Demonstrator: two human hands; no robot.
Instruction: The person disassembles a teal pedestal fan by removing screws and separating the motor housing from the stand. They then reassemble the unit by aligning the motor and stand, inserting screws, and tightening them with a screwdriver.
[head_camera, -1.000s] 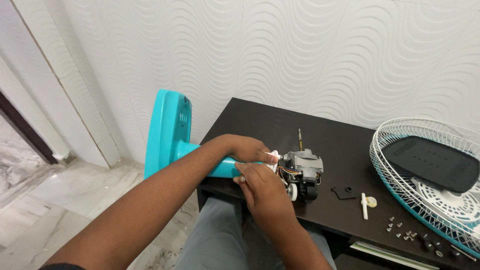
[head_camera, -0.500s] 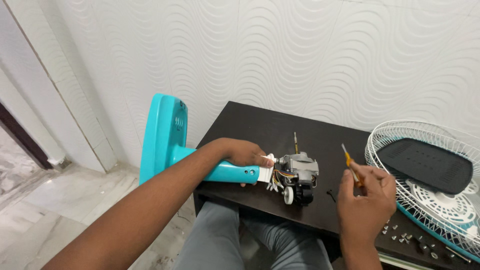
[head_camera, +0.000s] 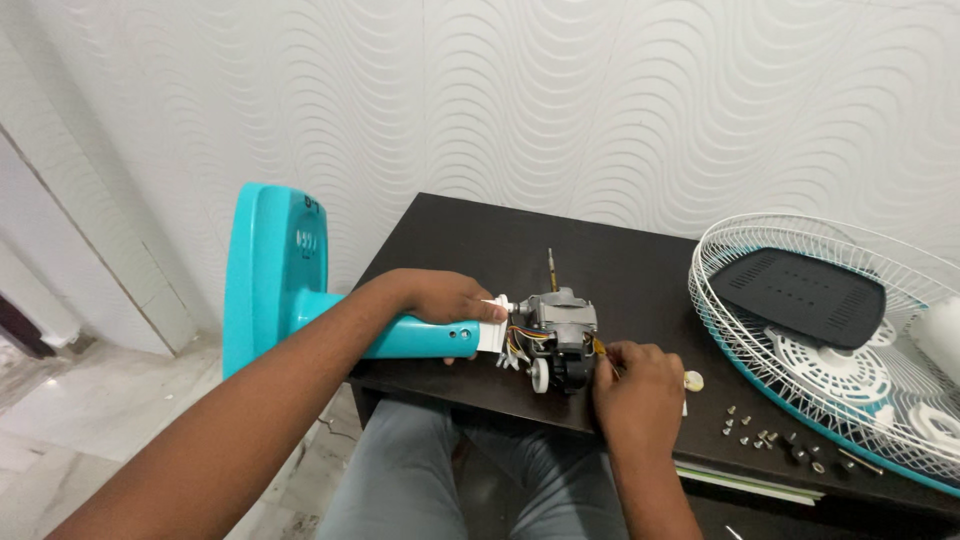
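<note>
The scene is evenly and brightly lit with soft, diffuse light and no hard-edged shadows. The white wavy wall (head_camera: 600, 100) is bright but keeps its relief, shaded gently in each ridge. The dark bench (head_camera: 640, 270) carries a dull sheen along its far side, no strong glare. Under its front edge the space falls into deep shadow. Focus is sharp at the centre; the near forearm at the lower left is slightly soft. Straight lines at the left edge lean, showing wide-angle distortion.

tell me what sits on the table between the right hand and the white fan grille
In the head view, a small round cream knob lies beside the right hand, then loose dark screws toward the fan grille.
</note>
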